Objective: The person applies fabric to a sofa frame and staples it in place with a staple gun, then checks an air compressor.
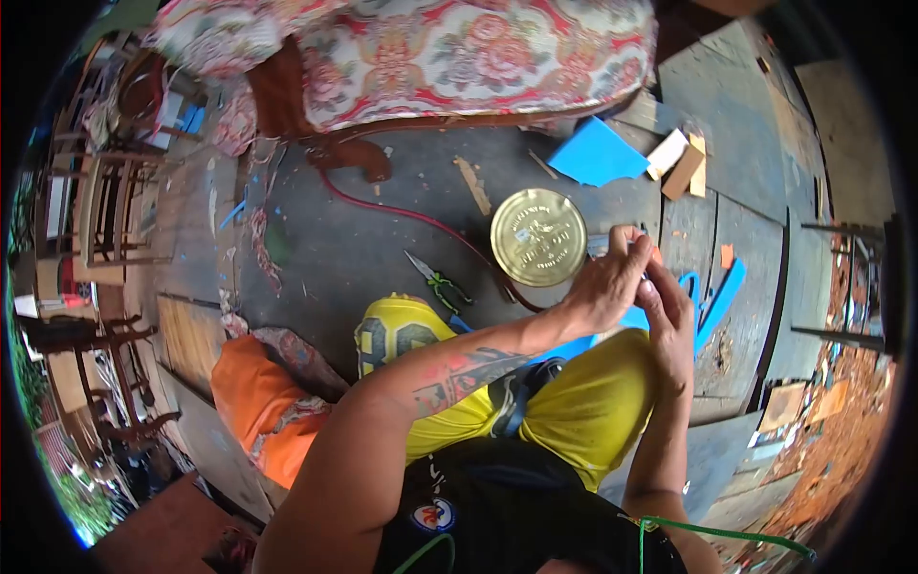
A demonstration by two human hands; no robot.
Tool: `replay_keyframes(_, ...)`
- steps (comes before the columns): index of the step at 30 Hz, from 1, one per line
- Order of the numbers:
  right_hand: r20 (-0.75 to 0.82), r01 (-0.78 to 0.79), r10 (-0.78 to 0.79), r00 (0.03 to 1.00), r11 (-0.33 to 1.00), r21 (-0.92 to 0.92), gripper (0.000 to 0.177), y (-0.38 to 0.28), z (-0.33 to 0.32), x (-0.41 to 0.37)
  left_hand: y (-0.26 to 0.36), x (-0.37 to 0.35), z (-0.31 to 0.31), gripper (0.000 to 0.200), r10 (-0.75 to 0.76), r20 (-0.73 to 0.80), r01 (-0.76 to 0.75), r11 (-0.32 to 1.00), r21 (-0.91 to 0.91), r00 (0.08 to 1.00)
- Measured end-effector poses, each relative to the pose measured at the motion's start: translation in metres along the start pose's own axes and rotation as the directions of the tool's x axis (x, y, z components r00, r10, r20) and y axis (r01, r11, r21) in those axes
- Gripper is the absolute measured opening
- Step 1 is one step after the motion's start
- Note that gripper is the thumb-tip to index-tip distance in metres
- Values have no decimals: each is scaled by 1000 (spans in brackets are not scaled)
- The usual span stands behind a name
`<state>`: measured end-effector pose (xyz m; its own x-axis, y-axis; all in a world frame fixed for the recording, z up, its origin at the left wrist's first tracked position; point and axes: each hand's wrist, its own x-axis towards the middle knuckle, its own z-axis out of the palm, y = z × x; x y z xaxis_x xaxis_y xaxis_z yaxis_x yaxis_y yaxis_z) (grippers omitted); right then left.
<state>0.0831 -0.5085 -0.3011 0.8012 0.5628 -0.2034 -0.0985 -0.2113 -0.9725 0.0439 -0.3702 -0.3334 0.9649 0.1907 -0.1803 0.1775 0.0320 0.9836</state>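
Gold-coloured round tin (538,237), embossed face up, lies just left of both hands; its rim is well apart from the far sofa (478,62). Left hand (608,282): thumb and fingertips drawn together, pinching a small orange item (655,256), mostly hidden. Right hand (669,306): fingers curled in at the near side of it; cannot tell how firmly they grip. Red hose (406,209) runs from the sofa's left leg toward the tin's near-left edge. Green-handled pliers (442,284) lie left of the tin, jaws parted; bare floor (382,244) between them and the sofa leg gives open room. Far right: blue sheet (598,155) beside wood blocks (682,167). Right of the hands, a blue strip (724,301) limits sideways room
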Motion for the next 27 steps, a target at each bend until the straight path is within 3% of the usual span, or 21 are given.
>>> replay_keyframes(2,23,-16,16,1000,1000,-1,38,2,2,1,2,2,-5,64,109,1,-107,975,195,994)
replay_keyframes(3,-11,120,-121,993,988,-94,32,1,8,2,8,3,-11,68,27,83,-40,988,149,996)
replay_keyframes(5,8,114,-114,993,987,-110,29,4,6,3,-1,7,-12,67,27,138,-61,966,252,990)
replay_keyframes(6,4,100,-101,995,987,-122,26,6,4,4,0,10,-15,63,-36,206,-15,970,241,978)
replay_keyframes(10,-94,34,-28,995,998,59,21,4,15,5,-21,12,-10,48,24,175,-43,994,103,984)
replay_keyframes(11,-74,-24,33,997,993,119,23,5,14,8,-27,10,-14,42,202,176,-249,919,305,963)
replay_keyframes(12,-129,-53,84,988,973,227,28,19,5,13,-30,8,-19,37,366,216,-424,762,489,905)
replay_keyframes(13,-155,-56,96,983,968,246,31,21,2,18,-29,6,-27,36,234,209,-296,888,351,950)
replay_keyframes(14,-184,-59,110,977,963,264,34,21,0,23,-29,3,-32,36,239,211,-301,887,351,948)
replay_keyframes(16,-186,21,-5,983,996,82,36,21,8,29,-26,-5,-36,38,-151,219,29,878,477,964)
replay_keyframes(18,-64,-75,74,995,997,-14,34,36,3,37,-22,-16,-38,39,-187,169,80,863,498,968)
replay_keyframes(20,-53,-133,129,990,986,-101,33,35,7,42,-27,-25,-31,41,-224,102,142,846,514,969)
replay_keyframes(22,-6,-151,151,989,988,-29,33,45,12,47,-50,-32,-23,45,-86,54,56,909,412,995)
replay_keyframes(24,25,-219,219,976,976,-2,32,44,15,50,-65,-33,-14,54,-157,126,100,923,371,980)
replay_keyframes(26,115,-165,190,975,966,-197,31,38,12,51,-49,-37,-14,66,-359,213,243,870,430,909)
replay_keyframes(27,153,-200,232,961,960,-197,31,40,7,47,-35,-38,-19,72,-405,260,245,840,485,877)
